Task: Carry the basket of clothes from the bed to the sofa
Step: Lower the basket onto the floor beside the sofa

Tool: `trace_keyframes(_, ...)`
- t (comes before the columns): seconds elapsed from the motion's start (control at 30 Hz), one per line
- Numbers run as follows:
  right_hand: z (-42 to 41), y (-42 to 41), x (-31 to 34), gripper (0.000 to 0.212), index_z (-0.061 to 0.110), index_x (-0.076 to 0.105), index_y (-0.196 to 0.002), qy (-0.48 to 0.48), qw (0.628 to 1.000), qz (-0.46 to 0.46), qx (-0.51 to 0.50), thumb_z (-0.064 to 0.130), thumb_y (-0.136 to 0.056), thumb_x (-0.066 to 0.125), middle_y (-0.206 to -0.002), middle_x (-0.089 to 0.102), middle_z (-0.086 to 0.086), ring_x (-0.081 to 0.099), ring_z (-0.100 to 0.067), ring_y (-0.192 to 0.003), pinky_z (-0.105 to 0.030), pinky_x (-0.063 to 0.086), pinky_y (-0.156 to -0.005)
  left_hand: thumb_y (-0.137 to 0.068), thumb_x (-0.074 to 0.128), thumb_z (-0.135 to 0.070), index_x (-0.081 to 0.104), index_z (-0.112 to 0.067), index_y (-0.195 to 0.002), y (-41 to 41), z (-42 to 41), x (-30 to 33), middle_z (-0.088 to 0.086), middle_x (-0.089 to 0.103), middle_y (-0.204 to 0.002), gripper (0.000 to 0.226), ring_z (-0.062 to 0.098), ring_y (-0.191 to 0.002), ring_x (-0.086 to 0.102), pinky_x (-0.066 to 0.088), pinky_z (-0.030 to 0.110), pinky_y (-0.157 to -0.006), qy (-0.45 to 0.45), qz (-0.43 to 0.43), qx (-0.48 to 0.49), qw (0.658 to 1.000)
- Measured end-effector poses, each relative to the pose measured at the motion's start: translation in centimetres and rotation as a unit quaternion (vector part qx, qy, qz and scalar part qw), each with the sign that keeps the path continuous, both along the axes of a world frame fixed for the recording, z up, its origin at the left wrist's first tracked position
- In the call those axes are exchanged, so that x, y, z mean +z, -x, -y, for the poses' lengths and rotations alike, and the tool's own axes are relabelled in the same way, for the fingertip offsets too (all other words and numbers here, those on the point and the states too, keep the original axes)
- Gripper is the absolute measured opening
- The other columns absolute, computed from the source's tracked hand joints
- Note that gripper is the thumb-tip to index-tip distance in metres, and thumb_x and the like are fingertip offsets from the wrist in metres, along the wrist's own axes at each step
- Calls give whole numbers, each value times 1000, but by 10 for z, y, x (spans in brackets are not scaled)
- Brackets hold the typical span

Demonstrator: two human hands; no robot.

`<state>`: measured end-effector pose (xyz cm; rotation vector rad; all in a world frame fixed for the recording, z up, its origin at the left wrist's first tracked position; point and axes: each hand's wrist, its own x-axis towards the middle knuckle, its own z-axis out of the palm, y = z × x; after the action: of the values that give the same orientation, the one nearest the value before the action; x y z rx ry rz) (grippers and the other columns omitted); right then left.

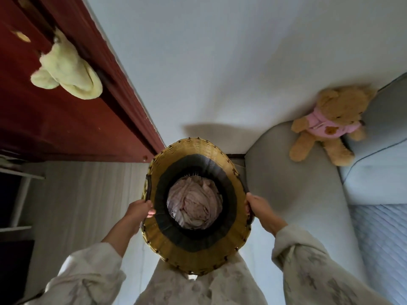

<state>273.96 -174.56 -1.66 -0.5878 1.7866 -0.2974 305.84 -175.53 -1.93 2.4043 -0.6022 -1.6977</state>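
A round woven basket [196,208] was held upright, its mouth facing the camera, in front of the person's body beside a grey sofa [293,194]. The left hand [141,211] and right hand [259,209] each gripped opposite rims. Yellow weave, a dark inner band, crumpled pale clothes [195,205] at the bottom. A teddy bear [330,124] sat on the sofa against a white wall [209,62].
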Motion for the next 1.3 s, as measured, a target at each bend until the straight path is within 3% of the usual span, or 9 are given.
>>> trace_keyframes(0.1,13,15,-16,44,13,47,-59,-25,1000,13,3,24,-99,32,-58,47,-6,43,-15,-55,-25,37,-60,-96,41,-12,56,2,-104,14,15,-12,18,62,-103,22,32,-101,57,41,43,-101,-13,28,1,1000)
trace_keyframes(0.2,19,28,-30,40,12,47,-66,-38,999,16,11,23,-100,30,-63,48,-6,43,-15,-59,-27,36,-61,-96,42,-15,58,5,-114,22,28,-25,16,61,-103,31,31,-100,57,43,41,-92,-14,36,-2,999)
trace_keyframes(0.43,52,37,-81,25,12,53,-86,-55,998,12,-34,19,-100,33,-82,57,-6,53,-13,-72,-25,42,-68,-96,45,-17,61,1,-108,30,66,-78,17,59,-98,28,29,-92,53,41,37,-79,-4,33,6,999)
trace_keyframes(0.63,79,31,-122,24,15,55,-87,-77,996,-5,-42,21,-99,35,-92,60,-7,56,-22,-94,-40,41,-99,-96,44,-18,61,1,-108,25,88,-119,16,60,-104,28,31,-100,55,44,40,-89,-23,27,-17,999)
trace_keyframes(0.83,87,22,-147,25,6,52,-115,-103,995,-9,-16,20,-98,40,-110,55,-9,51,-24,-102,-34,38,-84,-98,41,-18,58,0,-107,21,94,-154,19,58,-123,26,38,-119,53,41,47,-106,-60,1,-9,998)
trace_keyframes(1.0,83,19,-160,19,12,48,-112,-113,994,1,-10,23,-98,39,-116,52,-6,48,-22,-104,-33,38,-86,-98,39,-23,51,-1,-130,28,90,-171,17,53,-136,41,37,-128,48,37,47,-111,-72,-11,14,997)
trace_keyframes(1.1,89,20,-162,18,11,50,-106,-116,993,-8,-7,23,-98,38,-107,52,-6,49,-21,-100,-33,37,-84,-98,40,-23,52,0,-128,29,94,-177,19,55,-132,40,38,-124,50,39,48,-109,-71,0,-4,997)
trace_keyframes(1.23,99,19,-155,24,14,54,-83,-136,990,-26,-23,24,-98,38,-85,52,-4,48,-12,-75,-34,41,-81,-99,37,-21,52,-2,-128,34,92,-177,18,58,-127,38,38,-120,53,42,45,-100,-54,24,-67,996)
trace_keyframes(1.3,106,22,-134,23,10,58,-90,-125,991,13,-43,20,-97,39,-90,54,-11,51,-16,-78,-38,45,-93,-98,37,-21,52,-4,-128,36,89,-175,18,59,-126,37,38,-116,55,45,46,-97,-39,48,-83,995)
